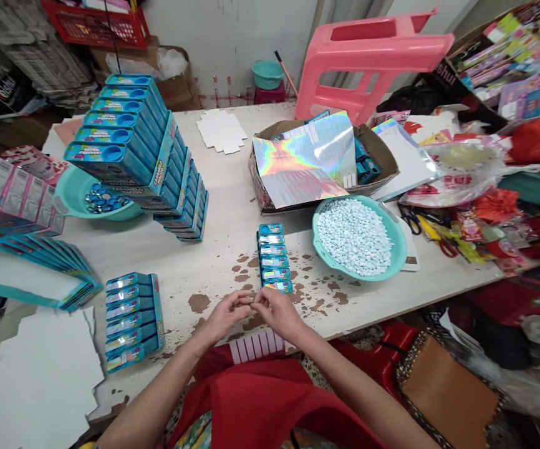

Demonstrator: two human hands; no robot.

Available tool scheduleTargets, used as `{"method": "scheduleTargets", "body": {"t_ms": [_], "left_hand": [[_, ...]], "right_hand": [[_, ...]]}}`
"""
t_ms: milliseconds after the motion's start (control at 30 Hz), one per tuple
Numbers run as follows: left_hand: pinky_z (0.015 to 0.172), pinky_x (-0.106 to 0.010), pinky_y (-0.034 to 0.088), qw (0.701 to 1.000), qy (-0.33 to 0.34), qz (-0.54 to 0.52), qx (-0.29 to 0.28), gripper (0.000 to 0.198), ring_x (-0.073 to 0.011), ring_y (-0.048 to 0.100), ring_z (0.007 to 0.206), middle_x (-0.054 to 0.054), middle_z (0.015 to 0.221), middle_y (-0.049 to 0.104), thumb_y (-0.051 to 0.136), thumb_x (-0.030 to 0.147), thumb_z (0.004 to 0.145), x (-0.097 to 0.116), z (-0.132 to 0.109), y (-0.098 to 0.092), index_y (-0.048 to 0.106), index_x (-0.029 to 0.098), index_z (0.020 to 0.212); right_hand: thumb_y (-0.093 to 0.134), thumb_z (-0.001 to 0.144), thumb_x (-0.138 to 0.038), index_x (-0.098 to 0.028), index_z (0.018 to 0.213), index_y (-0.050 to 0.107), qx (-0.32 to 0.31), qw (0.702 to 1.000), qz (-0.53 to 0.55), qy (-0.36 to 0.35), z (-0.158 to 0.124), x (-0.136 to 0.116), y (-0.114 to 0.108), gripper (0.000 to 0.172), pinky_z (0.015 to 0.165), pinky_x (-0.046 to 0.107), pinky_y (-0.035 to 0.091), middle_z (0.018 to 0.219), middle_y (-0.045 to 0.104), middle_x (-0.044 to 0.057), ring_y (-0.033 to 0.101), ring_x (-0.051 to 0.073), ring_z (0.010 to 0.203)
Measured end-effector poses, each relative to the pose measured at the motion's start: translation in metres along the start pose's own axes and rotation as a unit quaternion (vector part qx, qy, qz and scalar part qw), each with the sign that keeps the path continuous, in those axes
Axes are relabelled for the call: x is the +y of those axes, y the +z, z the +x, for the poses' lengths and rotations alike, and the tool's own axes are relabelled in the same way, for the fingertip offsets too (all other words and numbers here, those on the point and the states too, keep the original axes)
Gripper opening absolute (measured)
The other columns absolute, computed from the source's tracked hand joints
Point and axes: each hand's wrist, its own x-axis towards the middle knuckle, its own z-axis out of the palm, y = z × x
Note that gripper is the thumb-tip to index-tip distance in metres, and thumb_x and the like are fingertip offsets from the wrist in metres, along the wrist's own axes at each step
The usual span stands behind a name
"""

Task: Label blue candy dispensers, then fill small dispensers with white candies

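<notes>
My left hand (231, 310) and my right hand (277, 312) meet over the front edge of the table, fingertips pinched together. Whatever lies between their fingers is too small or hidden to make out. Just beyond them stands a row of several small blue boxes (274, 251) with shiny top panels. Below the hands, a sheet with white label strips (257, 347) lies at the table edge by the red apron (260, 399). To the right sits a turquoise basin (317, 240) full of small pale candies (355, 237).
A tall stack of blue boxes (130, 143) rises at left beside a turquoise bowl (71, 202) of small round pieces. A tray of blue boxes (132, 321) lies nearer. Behind the basin, a cardboard box (385, 149) holds shiny sheets (317, 149). Scissors (410, 218) lie right.
</notes>
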Motion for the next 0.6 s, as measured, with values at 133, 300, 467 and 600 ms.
{"method": "scheduleTargets", "body": {"t_ms": [133,300,467,600], "left_hand": [[0.089,-0.035,0.042,0.984,0.072,0.151,0.061,0.050,-0.0224,0.050,0.108,-0.009,0.119,0.054,0.041,0.044,0.088,0.032,0.057,-0.008,0.041,0.023,0.133],[0.093,-0.043,0.036,0.862,0.140,0.477,0.098,0.056,-0.0275,0.038,0.118,-0.008,0.134,0.041,0.036,0.018,0.088,0.042,0.128,-0.021,0.028,0.034,0.141],[0.094,-0.049,0.032,0.824,0.147,0.541,0.087,0.065,-0.0311,0.033,0.122,-0.005,0.143,0.035,0.033,0.005,0.083,0.024,0.131,-0.030,0.031,0.038,0.139],[0.099,-0.045,0.031,0.911,0.141,0.367,0.129,0.047,-0.0290,0.034,0.124,-0.010,0.141,0.038,0.036,0.026,0.090,0.029,0.109,-0.025,0.039,0.026,0.137]], "right_hand": [[0.055,0.083,-0.028,-0.020,0.073,0.053,0.098,0.992,0.055,0.065,0.018,0.006,-0.033,0.013,0.060,0.023,0.038,0.069,0.057,-0.001,0.051,0.012,0.061],[0.055,0.081,-0.037,-0.020,0.072,0.053,0.131,0.976,0.122,0.126,0.016,0.023,-0.053,0.020,0.057,0.023,0.039,0.065,0.055,-0.002,0.048,0.013,0.058],[0.056,0.080,-0.038,-0.020,0.071,0.054,0.150,0.971,0.129,0.134,0.020,0.032,-0.068,0.020,0.059,0.025,0.042,0.067,0.058,-0.001,0.050,0.014,0.061],[0.056,0.079,-0.038,-0.020,0.071,0.054,0.166,0.967,0.141,0.129,0.032,0.030,-0.080,0.019,0.058,0.025,0.041,0.068,0.058,0.000,0.050,0.014,0.061]]}}
